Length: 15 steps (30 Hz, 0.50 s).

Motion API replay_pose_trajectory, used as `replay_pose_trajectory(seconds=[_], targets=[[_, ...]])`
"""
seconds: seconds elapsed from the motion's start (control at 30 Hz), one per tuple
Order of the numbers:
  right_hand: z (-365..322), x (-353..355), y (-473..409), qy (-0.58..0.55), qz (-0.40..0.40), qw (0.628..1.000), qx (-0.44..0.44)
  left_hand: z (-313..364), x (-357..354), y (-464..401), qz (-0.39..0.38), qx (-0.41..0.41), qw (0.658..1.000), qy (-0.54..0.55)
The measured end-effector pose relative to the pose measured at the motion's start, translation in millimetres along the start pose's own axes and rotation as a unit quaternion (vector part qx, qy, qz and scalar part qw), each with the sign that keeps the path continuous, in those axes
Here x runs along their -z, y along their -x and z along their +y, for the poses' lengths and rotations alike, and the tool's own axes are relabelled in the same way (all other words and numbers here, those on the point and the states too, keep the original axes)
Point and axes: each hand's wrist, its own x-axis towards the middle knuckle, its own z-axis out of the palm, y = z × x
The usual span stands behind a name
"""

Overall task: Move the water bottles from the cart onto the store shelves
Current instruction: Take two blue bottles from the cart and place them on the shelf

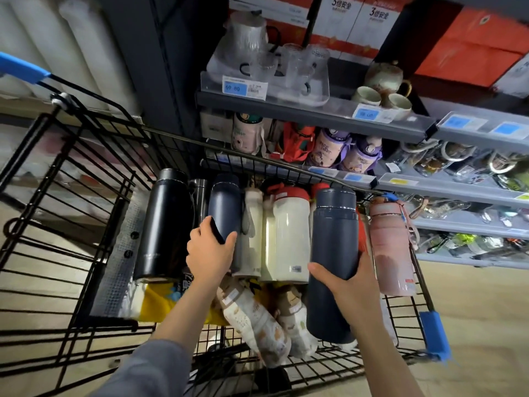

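- Left hand [210, 250] curls over the lower end of a navy bottle [224, 204] lying in the cart [71, 173], fingers wrapped round it.
- Right hand [347, 277] clamps a grey bottle [332, 253] round its middle, thumb across the front; the bottle is held up above the others near the cart's right side, cap end toward the shelves.
- In the cart, left to right: a black bottle [164, 224] by the left wall, the navy one, cream bottles [290, 236] with red caps at the middle, a pink bottle [393, 247] against the right wall.
- Two patterned bottles [257, 322] lie slanted at the near edge, beside a yellow pack [160, 302].
- The cart's far rim sits close against the shelves [315, 110].
- Shelves carry a glass jug set [272, 58], a ceramic tea set [383, 87], purple bottles [343, 150] on the row below, and blue price tags [236, 87].
- Red and white boxes [472, 47] fill the top row.
- The floor [486, 310] is pale wood.
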Motion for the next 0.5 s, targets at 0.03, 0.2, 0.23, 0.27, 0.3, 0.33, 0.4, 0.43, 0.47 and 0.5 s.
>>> replay_pose_trajectory(seconds=[0.03,0.2,0.23,0.27,0.3,0.33,0.4,0.43,0.47,0.5], targets=[[0.8,1.5,1.2,-0.002,0.001,1.000,-0.001,1.5,1.4,-2.6,-0.007,0.017,1.000,0.002],[1.9,4.5,8.0,-0.012,0.001,1.000,0.002,15.3,2.5,-9.3,-0.036,0.059,0.995,-0.078],[1.6,4.3,9.9,-0.012,0.000,1.000,0.005,18.4,2.1,-9.4,-0.034,0.064,0.994,-0.082],[1.8,4.2,11.7,-0.012,-0.001,1.000,0.007,20.9,1.3,-9.4,-0.030,0.068,0.994,-0.083],[2.2,4.4,13.2,-0.012,0.000,1.000,0.008,22.5,0.7,-9.4,-0.024,0.072,0.994,-0.080],[2.9,4.7,14.8,-0.012,0.000,1.000,0.009,23.0,0.0,-9.5,-0.019,0.076,0.994,-0.073],[4.4,5.4,17.4,-0.010,-0.001,1.000,0.012,21.7,-1.5,-10.2,-0.009,0.082,0.995,-0.055],[5.7,5.9,18.2,-0.008,-0.001,1.000,0.010,20.6,-2.1,-9.7,-0.005,0.083,0.995,-0.048],[6.9,6.3,18.8,-0.007,0.001,1.000,0.007,19.8,-2.4,-8.8,0.000,0.080,0.996,-0.044],[8.0,6.7,19.5,-0.006,0.003,1.000,0.003,19.3,-2.9,-7.2,0.006,0.073,0.997,-0.040]])
